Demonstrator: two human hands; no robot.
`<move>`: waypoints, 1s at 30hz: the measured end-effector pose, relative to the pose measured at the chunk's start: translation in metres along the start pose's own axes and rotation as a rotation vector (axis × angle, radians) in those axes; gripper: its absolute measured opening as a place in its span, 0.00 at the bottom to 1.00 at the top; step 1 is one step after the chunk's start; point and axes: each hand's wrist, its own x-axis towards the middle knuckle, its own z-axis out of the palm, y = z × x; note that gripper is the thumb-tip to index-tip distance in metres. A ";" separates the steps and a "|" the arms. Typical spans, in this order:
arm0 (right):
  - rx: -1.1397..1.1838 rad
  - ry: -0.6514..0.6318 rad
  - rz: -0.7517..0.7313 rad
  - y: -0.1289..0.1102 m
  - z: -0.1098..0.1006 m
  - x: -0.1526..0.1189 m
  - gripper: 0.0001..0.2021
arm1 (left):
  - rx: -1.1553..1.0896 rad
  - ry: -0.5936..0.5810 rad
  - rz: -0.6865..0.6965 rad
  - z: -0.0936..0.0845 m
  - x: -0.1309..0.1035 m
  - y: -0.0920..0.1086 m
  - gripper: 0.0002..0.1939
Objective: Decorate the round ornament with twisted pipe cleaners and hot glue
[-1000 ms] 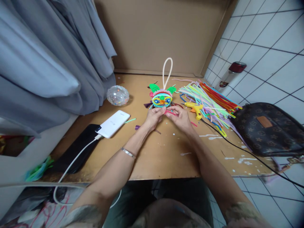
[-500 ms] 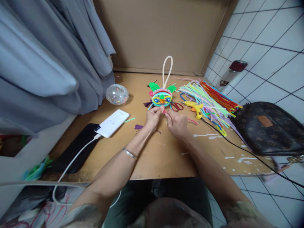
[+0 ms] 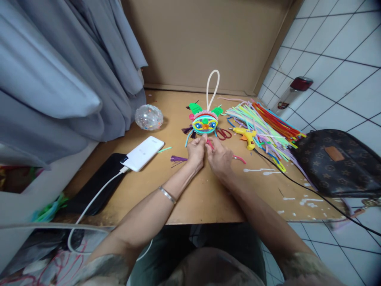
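Item 1: pink-red strip [image 3: 210, 143], short, a small length of it showing between the two hands, on the person's side of the lion-head ornament. Its ends were hidden by the fingers.

Item 2: left hand [image 3: 195, 152], thumb and fingertips pinching the strip, just in front of the ornament.

Item 3: right hand [image 3: 219, 158], fingers curled and pinching the same strip, in front of the ornament and slightly to its right.

Step, as judged: close fingertip work on the strip, probably bending or twisting it. The next move called for a steady left pinch, a small turn of the right fingers, and care not to nudge the ornament.

Item 4, landmark: lion-head ornament [image 3: 205, 124], green ears, blue eyes, orange nose, white loop standing above.

Item 5: red-handled scissors [image 3: 224, 134], just beside the ornament, right.

Item 6: yellow glue gun [image 3: 247, 137], right of the ornament, beyond the scissors.

Item 7: second pink-red piece [image 3: 239, 159], right of the ornament and nearer the person.

Item 8: purple tassel [image 3: 177, 159], left of the ornament and nearer the person.

Item 9: fuzzy stems [image 3: 262, 127], heaped, right of the ornament.

Item 10: clear ball [image 3: 149, 117], well left of the ornament.
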 end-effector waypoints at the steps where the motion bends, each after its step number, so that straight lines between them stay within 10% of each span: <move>1: -0.006 -0.015 0.012 0.000 -0.001 0.001 0.14 | -0.006 -0.003 0.001 0.000 0.000 -0.001 0.25; 12: 0.405 0.059 0.142 0.018 0.003 0.011 0.07 | -0.030 -0.094 0.037 -0.003 -0.001 -0.006 0.30; 20: 0.984 -0.117 0.187 0.034 -0.001 0.031 0.17 | 0.129 -0.296 0.086 -0.008 0.004 0.003 0.29; 30: 0.929 -0.241 0.111 0.044 -0.008 0.037 0.19 | 0.276 -0.515 -0.031 -0.022 0.018 0.020 0.29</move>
